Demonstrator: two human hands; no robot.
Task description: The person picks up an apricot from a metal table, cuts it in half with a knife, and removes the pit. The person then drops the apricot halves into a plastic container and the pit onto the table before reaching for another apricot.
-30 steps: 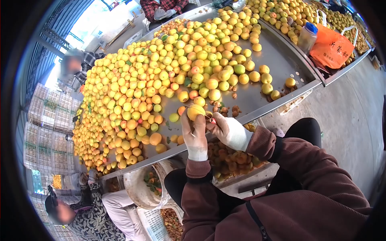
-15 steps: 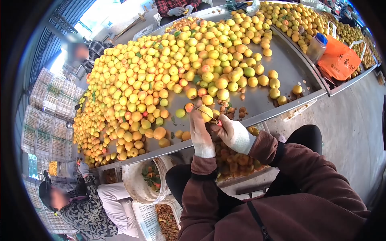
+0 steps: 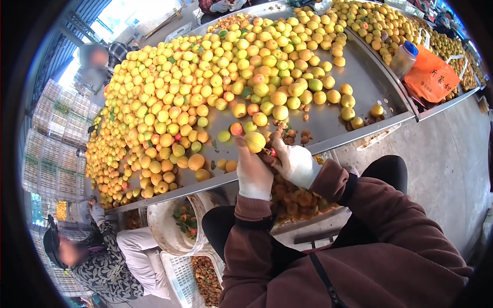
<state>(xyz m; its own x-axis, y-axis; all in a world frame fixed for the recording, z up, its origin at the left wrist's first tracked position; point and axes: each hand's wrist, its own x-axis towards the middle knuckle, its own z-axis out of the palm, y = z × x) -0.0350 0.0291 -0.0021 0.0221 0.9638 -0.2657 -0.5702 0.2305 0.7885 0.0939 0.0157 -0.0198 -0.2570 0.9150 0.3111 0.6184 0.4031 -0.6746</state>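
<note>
In the head view, my left hand (image 3: 253,172), in a white glove, is closed round a yellow apricot (image 3: 256,142) above the near edge of the metal table. My right hand (image 3: 294,160), also gloved, grips a thin metal tool with a red handle (image 3: 272,152). The tool's slender shaft runs along the held apricot toward my left fingertips. Just beyond my hands, a red-blushed apricot (image 3: 236,129) and a greenish one (image 3: 224,136) lie on the table. Brown fruit scraps (image 3: 290,137) lie right behind my right fingertips.
A large heap of apricots (image 3: 179,97) covers much of the metal table (image 3: 359,69). An orange bag (image 3: 431,74) and a blue-lidded jar (image 3: 404,59) stand right. Below the table are a white bucket (image 3: 169,226) and a crate (image 3: 174,274). A co-worker (image 3: 105,262) sits at left.
Both hands stay at the same apricot, the tool still against it. The right fingers have shifted slightly on the red handle. The whole view has moved a little.
</note>
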